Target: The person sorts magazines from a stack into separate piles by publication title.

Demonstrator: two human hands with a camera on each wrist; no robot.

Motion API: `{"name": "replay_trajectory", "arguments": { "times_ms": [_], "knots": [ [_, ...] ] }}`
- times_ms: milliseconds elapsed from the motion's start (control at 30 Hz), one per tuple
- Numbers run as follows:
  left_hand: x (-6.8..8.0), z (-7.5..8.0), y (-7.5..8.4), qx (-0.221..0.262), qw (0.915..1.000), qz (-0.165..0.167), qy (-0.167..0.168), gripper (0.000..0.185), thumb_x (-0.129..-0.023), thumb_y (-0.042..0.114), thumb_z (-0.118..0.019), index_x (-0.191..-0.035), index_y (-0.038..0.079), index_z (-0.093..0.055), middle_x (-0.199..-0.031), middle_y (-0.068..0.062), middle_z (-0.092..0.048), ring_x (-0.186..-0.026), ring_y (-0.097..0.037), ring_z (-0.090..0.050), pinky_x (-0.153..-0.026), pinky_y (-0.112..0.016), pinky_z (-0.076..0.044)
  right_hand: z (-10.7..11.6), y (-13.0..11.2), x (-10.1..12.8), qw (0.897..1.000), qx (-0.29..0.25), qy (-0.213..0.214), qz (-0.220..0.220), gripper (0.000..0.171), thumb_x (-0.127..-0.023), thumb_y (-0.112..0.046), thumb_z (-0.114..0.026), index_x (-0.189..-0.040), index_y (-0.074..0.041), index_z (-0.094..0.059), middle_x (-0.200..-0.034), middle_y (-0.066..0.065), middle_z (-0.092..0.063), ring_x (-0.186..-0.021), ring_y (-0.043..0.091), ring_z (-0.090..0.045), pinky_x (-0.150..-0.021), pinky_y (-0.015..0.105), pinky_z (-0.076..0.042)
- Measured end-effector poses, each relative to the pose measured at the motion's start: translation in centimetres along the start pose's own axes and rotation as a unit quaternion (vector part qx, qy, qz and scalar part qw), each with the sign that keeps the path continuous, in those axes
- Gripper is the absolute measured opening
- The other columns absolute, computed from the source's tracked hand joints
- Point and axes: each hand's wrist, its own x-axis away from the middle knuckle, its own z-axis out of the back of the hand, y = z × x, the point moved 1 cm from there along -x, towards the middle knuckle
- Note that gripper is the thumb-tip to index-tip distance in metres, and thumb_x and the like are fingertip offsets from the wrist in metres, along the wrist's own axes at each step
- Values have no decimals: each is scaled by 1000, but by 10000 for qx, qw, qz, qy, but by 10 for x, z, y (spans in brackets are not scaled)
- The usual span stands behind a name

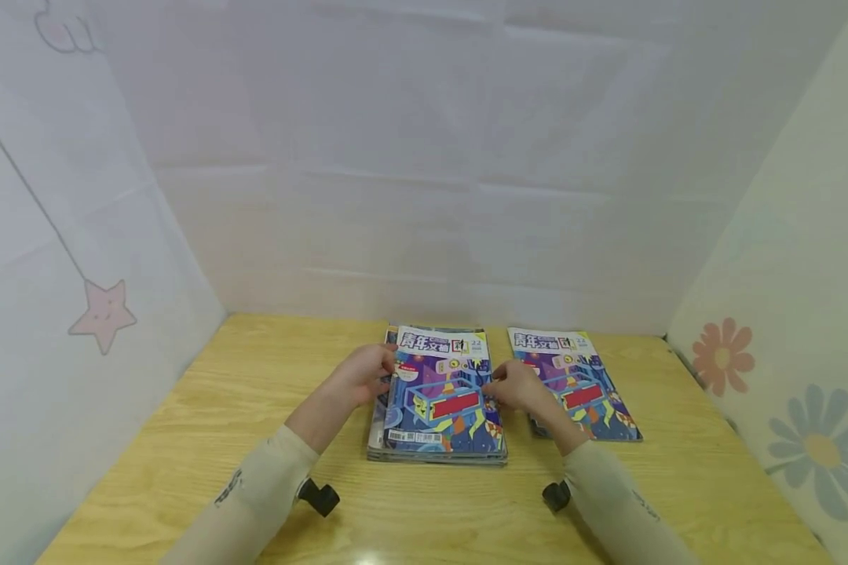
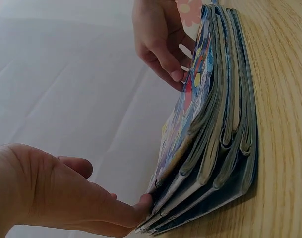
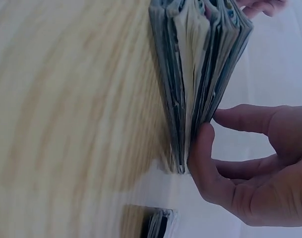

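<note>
The top magazine of the stack (image 1: 441, 392) carries a large Chinese title across its white head band, reading 青年文摘, with a small "22" at the band's right end; a barcode label sits at its lower left, too small to read. The single magazine (image 1: 572, 380) to the right shows the same title 青年文摘. The small print on both covers is illegible

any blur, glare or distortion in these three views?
Head view: sharp, wide-angle bowing at the edges, small glare spot on the table near the bottom. Left wrist view: magazine stack and left hand crisp, soft even light. Right wrist view: table smeared and out of focus, right hand and page edges fairly sharp.
</note>
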Motion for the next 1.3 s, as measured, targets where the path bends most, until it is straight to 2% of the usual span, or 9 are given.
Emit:
{"name": "replay_trajectory", "arguments": {
  "times_ms": [167, 300, 433, 533, 633, 833, 1100, 1300],
  "knots": [
    [1, 0, 4, 8, 9999, 31, 154, 70, -89, -6, -44, -157, -5, -28, -155, -27, -32, -143, -41, -29, -115, -53, -26, 5, 1, 2, 9994, 72, -336, 15, 59, -93, -25, -76, -133, 14, -55, -109, 15, -66, -93, 25, -66, -86, 48, -56],
    [-1, -1, 3, 50, 9998, -34, 167, 63, -92, -8, -48, -152, -11, -33, -149, -28, -40, -130, -36, -43, -104, -44, -40, 6, 2, 3, 9979, -32, -641, 86, 60, -93, -25, -76, -134, 14, -55, -106, 14, -66, -90, 23, -65, -85, 47, -56],
    [-8, -2, -4, -377, 9987, -305, 171, 65, -90, -13, -57, -151, -13, -35, -150, -26, -44, -123, -31, -52, -93, -35, -49, 8, 8, 3, 9979, -291, -575, 75, 61, -93, -19, -76, -138, 14, -51, -115, 17, -64, -90, 23, -67, -81, 44, -58],
    [-11, -3, -8, -816, 9952, -475, 263, 69, -87, -16, -62, -151, -10, -38, -148, -24, -48, -123, -29, -56, -84, -32, -54, 9, 11, 3, 9963, -634, -581, -24, 57, -93, -12, -75, -137, 14, -50, -113, 18, -64, -88, 25, -68, -78, 44, -59],
    [-11, -4, -9, -1070, 9922, -547, 333, 73, -83, -18, -63, -152, -5, -40, -145, -22, -52, -122, -29, -58, -78, -32, -56, 10, 11, 4, 9941, -886, -614, -94, 53, -92, -6, -74, -135, 14, -51, -106, 16, -64, -86, 25, -67, -77, 44, -59],
    [-11, -8, -8, -1178, 9906, -593, 368, 76, -79, -20, -61, -151, -1, -44, -143, -23, -52, -117, -33, -57, -72, -37, -54, 16, 7, 5, 9922, -1093, -576, -191, 53, -89, 0, -76, -133, 15, -51, -108, 17, -61, -85, 26, -68, -77, 45, -59],
    [-21, -22, -3, -710, 9939, -821, 180, 82, -72, -25, -53, -150, 0, -45, -139, -25, -51, -107, -32, -56, -64, -35, -51, 32, 9, 8, 9927, -1074, -531, -121, 59, -90, -1, -75, -140, 15, -48, -112, 21, -63, -81, 27, -69, -75, 45, -59],
    [-28, -39, 10, -568, 9944, -888, -1, 83, -72, -25, -53, -150, 2, -44, -134, -23, -55, -105, -33, -59, -66, -37, -53, 55, 12, 11, 9878, -1510, -313, -203, 59, -93, 0, -71, -144, 13, -43, -129, 30, -56, -93, 31, -68, -78, 45, -59]
  ]
}}
